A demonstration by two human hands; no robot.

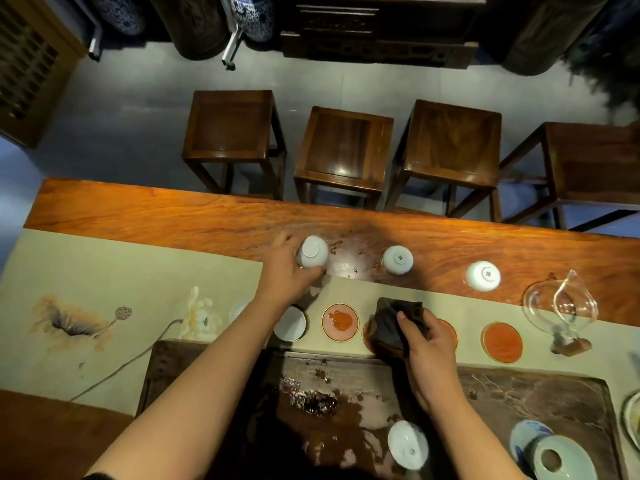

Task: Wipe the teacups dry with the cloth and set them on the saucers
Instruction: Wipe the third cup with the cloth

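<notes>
A long reddish-brown polished wooden counter (173, 213) runs across the room. Beyond it four dark square wooden stools (341, 150) stand in a row on a pale grey glossy floor (131, 109). Farther back sit a dark carved wooden cabinet (377, 29) and blue-and-white porcelain jars (251, 15). Warm light glints off the counter.

Bare forearms; a dark sleeve (100, 476) edges the left arm.

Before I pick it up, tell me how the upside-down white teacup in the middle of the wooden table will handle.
The upside-down white teacup is probably light but fragile, since it looks like thin glazed porcelain. Droplets on the wooden table around it suggest a wet, slippery glaze. Resting on its wide rim, it likely slides rather than tips.
</notes>
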